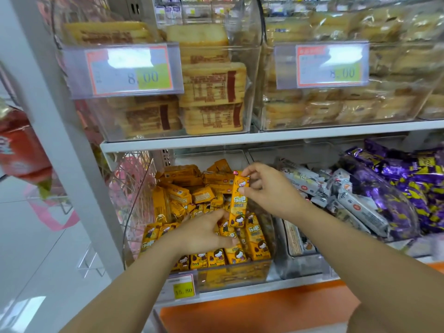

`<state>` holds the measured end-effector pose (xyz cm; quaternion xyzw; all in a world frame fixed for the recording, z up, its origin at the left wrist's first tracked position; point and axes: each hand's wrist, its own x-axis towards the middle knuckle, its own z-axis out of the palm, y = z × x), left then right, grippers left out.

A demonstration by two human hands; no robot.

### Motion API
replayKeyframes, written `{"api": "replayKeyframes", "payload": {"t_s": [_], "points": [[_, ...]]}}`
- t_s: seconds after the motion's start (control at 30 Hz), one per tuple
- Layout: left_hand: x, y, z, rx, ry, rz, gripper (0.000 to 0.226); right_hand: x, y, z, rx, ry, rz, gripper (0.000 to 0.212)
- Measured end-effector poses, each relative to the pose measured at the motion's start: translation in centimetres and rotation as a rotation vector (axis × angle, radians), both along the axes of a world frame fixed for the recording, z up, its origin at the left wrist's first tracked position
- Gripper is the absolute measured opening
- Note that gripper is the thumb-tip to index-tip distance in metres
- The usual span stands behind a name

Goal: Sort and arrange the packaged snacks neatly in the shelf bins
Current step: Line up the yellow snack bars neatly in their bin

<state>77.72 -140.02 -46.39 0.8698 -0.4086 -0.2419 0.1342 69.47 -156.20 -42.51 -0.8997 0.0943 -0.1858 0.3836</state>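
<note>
You are mid-placement: your right hand pinches a slim yellow cartoon-printed snack pack upright above the front rows of the clear plastic bin, your left hand lies on those rows, its fingers' grip unclear, so next slot the pack in beside them.

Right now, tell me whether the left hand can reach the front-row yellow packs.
Probably yes: the left hand lies just behind the front-row yellow packs, and nothing covers them.

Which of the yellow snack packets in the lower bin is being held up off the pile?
The long yellow cartoon-printed packet pinched upright by the right hand; the others lie or stand in the clear plastic bin.
</note>
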Motion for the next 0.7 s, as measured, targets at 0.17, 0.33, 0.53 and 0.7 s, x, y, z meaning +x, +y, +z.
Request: {"api": "replayKeyframes", "payload": {"t_s": [0.17, 0.33, 0.53, 0.7], "points": [[0.5, 0.7, 0.4, -0.048, 0.164, -0.016, 0.068, 0.3, 0.2, 0.1, -0.055, 0.053, -0.02, 0.023], [1.2, 0.9, 0.5, -0.046, 0.246, -0.023, 0.077, 0.0, 0.7, 0.3, -0.269, 0.219, 0.068, 0.023], [1.1, 1.1, 0.4, -0.056, 0.212, -0.039, 0.086, 0.1, 1.9, 0.2, -0.77, 0.466, 0.183, 0.023], [0.2, 1.3, 0.3, -0.058, 0.06, -0.059, 0.073, -0.6, 2.1, -0.4, -1.05, 0.493, 0.248, 0.031]]}}
